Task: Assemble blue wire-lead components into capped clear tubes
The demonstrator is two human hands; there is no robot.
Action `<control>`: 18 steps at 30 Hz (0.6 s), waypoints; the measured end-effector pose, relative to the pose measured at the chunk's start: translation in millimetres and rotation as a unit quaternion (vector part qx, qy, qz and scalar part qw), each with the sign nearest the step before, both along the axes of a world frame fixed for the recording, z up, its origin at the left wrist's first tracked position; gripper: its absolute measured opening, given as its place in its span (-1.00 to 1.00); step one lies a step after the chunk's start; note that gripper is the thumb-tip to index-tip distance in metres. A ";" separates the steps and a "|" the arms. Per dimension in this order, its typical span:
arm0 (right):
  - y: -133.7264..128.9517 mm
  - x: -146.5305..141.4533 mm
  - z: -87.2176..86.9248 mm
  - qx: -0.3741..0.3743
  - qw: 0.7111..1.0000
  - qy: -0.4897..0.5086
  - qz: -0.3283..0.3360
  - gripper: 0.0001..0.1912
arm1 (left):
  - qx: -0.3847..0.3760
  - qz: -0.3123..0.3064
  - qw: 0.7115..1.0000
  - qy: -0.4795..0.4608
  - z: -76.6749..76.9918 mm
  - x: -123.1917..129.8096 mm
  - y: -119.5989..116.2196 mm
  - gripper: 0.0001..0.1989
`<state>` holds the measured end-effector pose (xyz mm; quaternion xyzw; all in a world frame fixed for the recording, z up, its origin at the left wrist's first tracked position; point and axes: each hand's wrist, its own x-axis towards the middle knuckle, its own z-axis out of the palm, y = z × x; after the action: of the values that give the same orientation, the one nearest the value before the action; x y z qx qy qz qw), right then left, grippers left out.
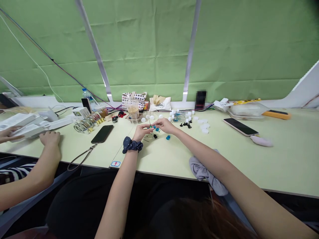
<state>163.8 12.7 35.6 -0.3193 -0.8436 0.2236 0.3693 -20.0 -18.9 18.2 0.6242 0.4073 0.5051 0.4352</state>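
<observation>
My left hand (142,132) wears a dark dotted scrunchie (132,145) at the wrist. Its fingers are pinched on a small green piece (151,126) with a thin dark stem pointing up. Close against it, my right hand (165,126) is closed at the fingertips on a small blue piece (154,127); whether the two pieces are joined I cannot tell. Below the hands lie a small black piece (155,136) and a loose blue piece (168,137). White round caps (205,126), small black pegs (185,125) and clear-and-blue sticks (179,116) are scattered behind my right hand.
A plastic cup (133,108) and a patterned bag (142,99) stand at the back. Phones lie left (102,134) and right (239,126). A grey cloth (205,171) hangs over the front edge. Left, a co-worker's arms (47,159) rest by white boxes (30,129).
</observation>
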 end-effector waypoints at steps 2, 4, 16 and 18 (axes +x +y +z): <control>-0.5 -0.2 0.2 0.008 1.000 -0.002 -0.009 -0.72 | -0.007 0.002 1.000 -0.004 0.5 0.8 -0.7 -0.50; -0.7 0.1 0.3 0.016 1.000 -0.003 -0.017 -0.72 | -0.016 -0.001 1.000 -0.013 0.9 1.6 -1.2 -0.47; 2.7 4.2 -2.1 0.035 0.998 -0.024 -0.050 -0.72 | -0.051 -0.052 0.994 -0.080 -1.8 3.7 -0.3 -0.44; 2.8 4.2 -2.6 0.036 0.998 -0.026 -0.053 -0.73 | -0.052 -0.049 0.994 -0.080 -2.5 3.6 0.5 -0.44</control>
<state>168.0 15.6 33.0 -0.3558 -0.8421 0.1648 0.3702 -16.4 -18.4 15.7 0.5776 0.3657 0.5096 0.5224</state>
